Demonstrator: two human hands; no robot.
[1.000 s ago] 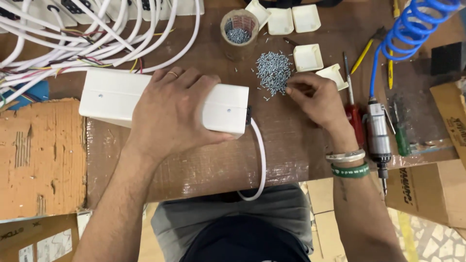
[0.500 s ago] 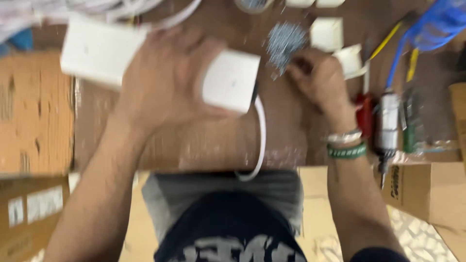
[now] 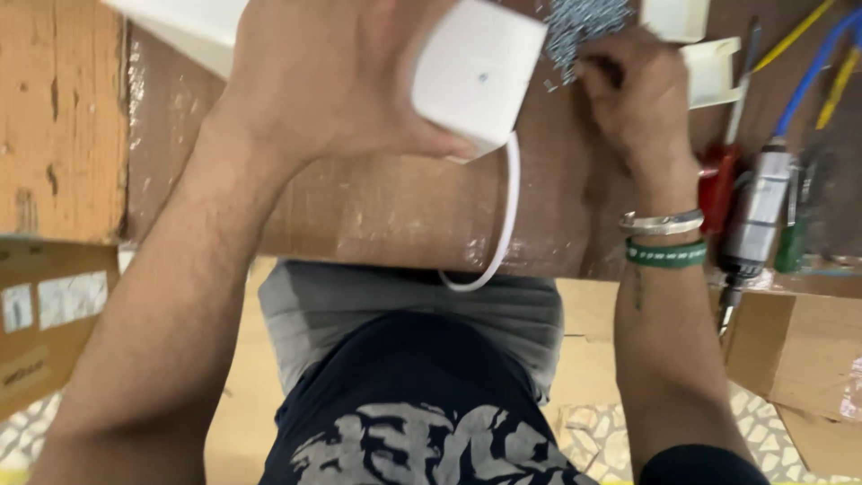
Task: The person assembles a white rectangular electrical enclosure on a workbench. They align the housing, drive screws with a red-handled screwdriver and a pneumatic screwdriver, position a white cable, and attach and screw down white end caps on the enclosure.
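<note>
Left hand: your left hand [image 3: 332,76] lies flat over the top of the white plastic box [image 3: 476,72], palm down, fingers spread across its upper face and wrapped around it, holding it on the table [image 3: 377,207].
White box: its rounded corner sticks out from under your palm toward the right, with a small dark dot on the face; the rest of the box runs off the top edge to the left.
Cable: a white cable [image 3: 505,224] leaves the box's lower corner, drops over the table's front edge and loops back under it.
Right hand: your right hand [image 3: 633,90] is curled, fingers [image 3: 600,67] bent and pinched together at the edge of the pile of small grey screws [image 3: 584,27]; whether a screw sits between them, you cannot tell.
Box to right fingers: the box's corner is just beside the pile, near your right fingers but not touching them.
Wrist: a metal bangle [image 3: 663,221] and a green band [image 3: 666,255] sit on your right wrist.
Beside the right hand: a red-handled screwdriver [image 3: 718,180], a grey power driver [image 3: 752,216] on a blue coiled hose [image 3: 808,72], and small white plastic covers [image 3: 709,67] lie on the table.
</note>
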